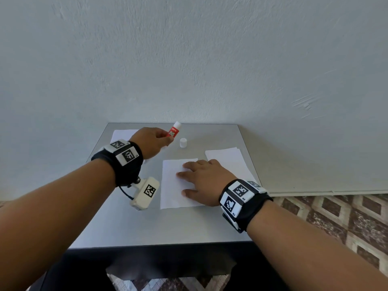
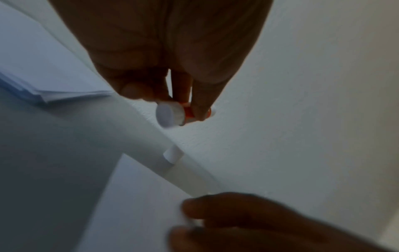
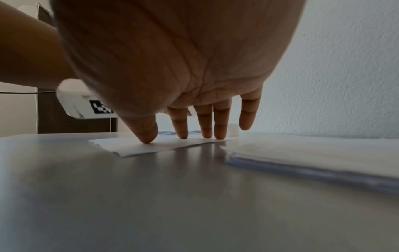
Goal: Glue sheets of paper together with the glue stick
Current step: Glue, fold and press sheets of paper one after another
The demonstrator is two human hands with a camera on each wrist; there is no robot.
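Observation:
My left hand (image 1: 154, 141) grips a red glue stick (image 1: 173, 131) above the far part of the grey table (image 1: 172, 225), its uncapped white tip pointing up and away. The left wrist view shows the glue stick's (image 2: 172, 113) white base between my curled fingers (image 2: 200, 95). Its white cap (image 1: 183, 142) stands upright on the table just right of it. My right hand (image 1: 202, 181) lies flat, fingers (image 3: 181, 124) spread, pressing down a white sheet of paper (image 1: 174, 185) at mid-table.
A stack of white sheets (image 1: 228, 162) lies at the table's right side, and more paper (image 1: 122, 134) sits at the far left corner. The table stands against a white wall (image 1: 189, 59); patterned floor (image 1: 336, 219) lies to the right.

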